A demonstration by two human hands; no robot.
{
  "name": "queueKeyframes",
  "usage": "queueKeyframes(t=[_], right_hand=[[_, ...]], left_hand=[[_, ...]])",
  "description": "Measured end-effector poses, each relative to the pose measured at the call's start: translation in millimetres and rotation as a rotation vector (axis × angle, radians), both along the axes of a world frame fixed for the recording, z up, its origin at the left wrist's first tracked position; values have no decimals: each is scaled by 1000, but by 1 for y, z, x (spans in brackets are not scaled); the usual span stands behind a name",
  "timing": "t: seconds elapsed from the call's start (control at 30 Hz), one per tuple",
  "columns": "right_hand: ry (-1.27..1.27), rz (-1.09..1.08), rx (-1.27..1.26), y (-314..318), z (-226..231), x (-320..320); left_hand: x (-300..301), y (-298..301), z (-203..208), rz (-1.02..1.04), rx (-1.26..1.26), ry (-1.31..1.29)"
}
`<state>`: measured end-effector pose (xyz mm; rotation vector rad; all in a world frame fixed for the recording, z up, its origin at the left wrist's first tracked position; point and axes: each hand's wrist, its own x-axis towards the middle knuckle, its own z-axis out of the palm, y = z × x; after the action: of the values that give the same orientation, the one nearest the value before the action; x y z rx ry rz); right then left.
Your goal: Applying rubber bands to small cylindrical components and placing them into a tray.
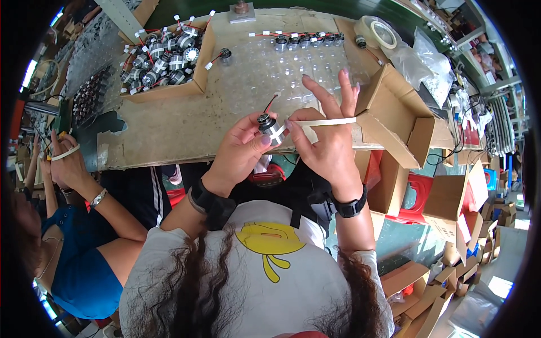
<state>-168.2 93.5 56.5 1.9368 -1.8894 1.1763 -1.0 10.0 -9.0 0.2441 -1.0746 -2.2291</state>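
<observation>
My left hand grips a small round motor with red and black wires, just above the table's near edge. A pale strip of tape runs from the motor across my right hand, whose thumb and forefinger pinch it next to the motor while the other fingers spread upward. A clear plastic tray lies on the table behind my hands, with a row of motors along its far edge.
A cardboard box of wired motors stands at the back left. A tape roll lies at the back right, an open cardboard box to my right. Another person's arm and hand work at my left. Cartons crowd the floor at the right.
</observation>
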Motion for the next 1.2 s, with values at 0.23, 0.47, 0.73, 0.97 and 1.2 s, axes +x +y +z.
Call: queueKeyframes(t=[0.23, 0.47, 0.73, 0.97, 1.2], right_hand=[[122, -86, -21, -6, -14, 13], [-168, 108, 98, 0, -10, -11], [-42, 2, 13, 1, 0, -1], [59, -115, -55, -4, -13, 17], [-129, 51, 29, -2, -12, 5]], left_hand=[[-8, 1, -3, -29, 200, 25], [1, -4, 3, -49, 166, -44], [2, 0, 6, 16, 13, -52], [-6, 1, 1, 35, 62, 2], [-5, -6, -1, 17, 91, 24]])
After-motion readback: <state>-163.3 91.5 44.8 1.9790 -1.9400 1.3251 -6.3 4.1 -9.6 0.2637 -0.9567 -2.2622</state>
